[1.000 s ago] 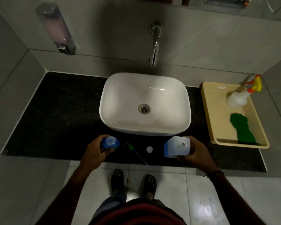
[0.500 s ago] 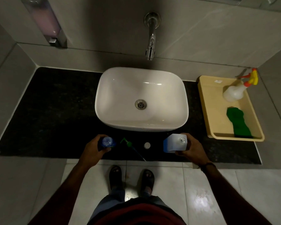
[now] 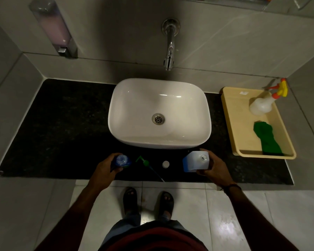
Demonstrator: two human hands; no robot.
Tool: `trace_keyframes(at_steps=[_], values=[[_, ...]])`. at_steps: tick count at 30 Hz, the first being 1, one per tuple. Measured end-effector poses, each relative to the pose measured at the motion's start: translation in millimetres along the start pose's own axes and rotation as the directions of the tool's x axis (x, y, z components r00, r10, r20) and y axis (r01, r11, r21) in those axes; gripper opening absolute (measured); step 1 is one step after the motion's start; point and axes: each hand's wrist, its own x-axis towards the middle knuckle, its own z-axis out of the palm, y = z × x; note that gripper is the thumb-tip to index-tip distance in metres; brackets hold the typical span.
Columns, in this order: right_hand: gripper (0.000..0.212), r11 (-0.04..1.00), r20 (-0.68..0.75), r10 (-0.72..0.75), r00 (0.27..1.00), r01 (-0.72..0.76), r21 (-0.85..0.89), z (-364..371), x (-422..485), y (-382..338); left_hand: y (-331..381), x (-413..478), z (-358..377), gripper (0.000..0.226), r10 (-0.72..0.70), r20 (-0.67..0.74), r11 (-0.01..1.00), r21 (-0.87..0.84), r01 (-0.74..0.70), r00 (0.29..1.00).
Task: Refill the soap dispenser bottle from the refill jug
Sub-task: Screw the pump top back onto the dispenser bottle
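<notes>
Soap dispenser bottle [image 3: 122, 160] gripped by left hand [image 3: 105, 169], upright on counter [image 3: 62, 133] front edge, pump [image 3: 145, 163] laid beside. Refill jug [image 3: 195, 161] grasped by right hand [image 3: 215, 168], uncapped, cap [image 3: 165, 164] between. Step judged: pre-pour. Next: jug lifted, spout tilted over bottle mouth.

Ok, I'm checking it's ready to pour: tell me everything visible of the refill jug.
The jug is boxy, whitish plastic with a blue left side, seen from above. Its round neck is open, uncapped. It stands upright at the front of the black counter, just before the basin; the right hand grips its right side.
</notes>
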Motion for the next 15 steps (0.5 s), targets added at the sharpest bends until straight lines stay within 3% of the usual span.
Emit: trace_keyframes(at_steps=[6, 10, 13, 15], values=[[0.086, 0.999, -0.063, 0.051, 0.997, -0.050, 0.006, 9.5, -7.5, 5.0, 1.3, -1.1, -0.3, 0.056, -0.005, 0.013, 1.000, -0.001, 0.005, 1.000], [0.086, 0.982, -0.171, 0.167, 0.971, -0.149, 0.113, 20.1, -28.7, 11.7, -1.5, -3.2, 1.9, 0.058, -0.041, 0.009, 0.999, -0.019, 0.042, 0.999], [0.078, 0.954, -0.220, 0.294, 0.930, -0.271, 0.132, 39.5, -63.8, 23.1, -5.5, -5.5, 3.6, 0.060, -0.066, -0.003, 0.997, -0.040, 0.066, 0.998], [0.067, 0.937, -0.178, 0.346, 0.921, -0.329, 0.119, 59.8, -86.7, 30.4, -7.7, -7.4, 4.9, 0.061, -0.084, -0.010, 0.995, -0.060, 0.083, 0.996]])
